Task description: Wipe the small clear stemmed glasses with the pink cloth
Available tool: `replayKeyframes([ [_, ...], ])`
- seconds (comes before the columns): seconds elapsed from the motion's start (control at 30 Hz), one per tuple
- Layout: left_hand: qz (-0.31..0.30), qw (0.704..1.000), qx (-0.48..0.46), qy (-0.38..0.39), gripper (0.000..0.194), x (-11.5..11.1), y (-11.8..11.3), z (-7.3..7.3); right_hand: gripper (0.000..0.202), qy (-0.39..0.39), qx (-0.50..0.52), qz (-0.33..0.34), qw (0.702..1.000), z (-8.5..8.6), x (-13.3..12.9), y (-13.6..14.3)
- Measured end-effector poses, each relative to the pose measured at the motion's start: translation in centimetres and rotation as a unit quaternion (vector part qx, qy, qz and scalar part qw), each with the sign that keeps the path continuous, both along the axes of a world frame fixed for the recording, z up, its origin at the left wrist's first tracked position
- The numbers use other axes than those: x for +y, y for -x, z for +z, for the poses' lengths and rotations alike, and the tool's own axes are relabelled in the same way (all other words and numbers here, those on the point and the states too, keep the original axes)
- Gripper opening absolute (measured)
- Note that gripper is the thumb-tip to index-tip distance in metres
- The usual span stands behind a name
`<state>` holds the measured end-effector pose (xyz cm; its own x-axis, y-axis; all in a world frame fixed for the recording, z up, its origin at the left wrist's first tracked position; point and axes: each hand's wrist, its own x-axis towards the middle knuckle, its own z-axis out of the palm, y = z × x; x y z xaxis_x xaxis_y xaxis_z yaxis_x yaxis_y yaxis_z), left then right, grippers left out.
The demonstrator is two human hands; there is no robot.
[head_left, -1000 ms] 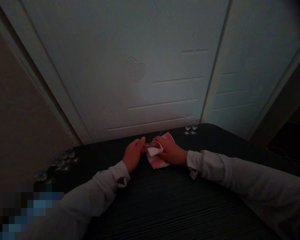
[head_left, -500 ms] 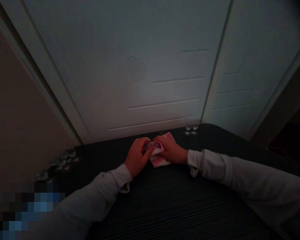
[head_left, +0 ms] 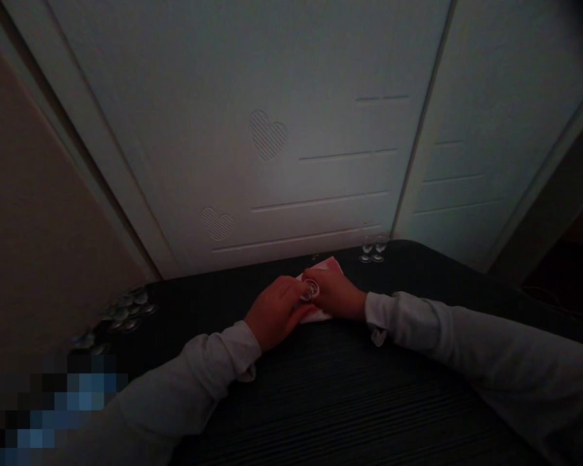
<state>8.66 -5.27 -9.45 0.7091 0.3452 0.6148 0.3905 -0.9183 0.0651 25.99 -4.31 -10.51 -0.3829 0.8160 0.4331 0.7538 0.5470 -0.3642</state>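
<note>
Pressing together, the fingers of the left hand (head_left: pixel 274 310) are bent against the left side of a small clear glass (head_left: pixel 309 290), whose round end is turned up toward the viewer. From the right, a pink-and-white cloth (head_left: pixel 331 263) is gripped by the curled fingers of the right hand (head_left: pixel 339 291), and the glass is held between the two hands, against the cloth. How the fingertips are placed beneath the glass cannot be told. Both forearms are covered by grey sleeves (head_left: pixel 442 330), with the cuffs sitting at the wrists. The hands are held over the far part of a dark table (head_left: pixel 330 395). Farther right, near the far edge, two stemmed glasses (head_left: pixel 379 249) are stood upright side by side. At the far left, a cluster of glassware (head_left: pixel 126 310) is gathered, its pieces too dim to be told apart. Behind the table, a pale panel (head_left: pixel 320 129) is marked with grooved lines and two striped hearts (head_left: pixel 268 136).
</note>
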Motion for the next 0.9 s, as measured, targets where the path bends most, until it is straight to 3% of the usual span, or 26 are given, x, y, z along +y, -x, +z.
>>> replayKeyframes([
  [0.3, 0.057, 0.982, -0.105, 0.144, 0.021, -0.5, -0.3, 0.6, 0.013, -0.01, 0.013, 0.013, 1.0, 0.2, -0.2, 0.0],
  [0.4, 0.089, 0.961, -0.153, 0.213, 0.021, -0.1, -0.5, 0.6, 0.013, -0.014, 0.025, 0.013, 1.0, 0.1, 0.0, 0.0],
  [0.57, 0.086, 0.905, -0.259, 0.326, 0.022, 1.4, -0.5, 0.2, 0.012, -0.015, 0.087, 0.032, 0.996, -0.2, 0.5, 0.0],
  [0.7, 0.074, 0.86, -0.325, 0.385, 0.024, 2.2, -0.1, 0.2, 0.041, 0.032, 0.236, 0.015, 0.971, -0.3, 0.7, -0.1],
  [0.9, 0.028, 0.844, -0.334, 0.419, 0.022, 2.2, 0.1, -0.2, 0.031, 0.181, 0.375, 0.007, 0.909, 0.0, 0.0, 0.2],
])
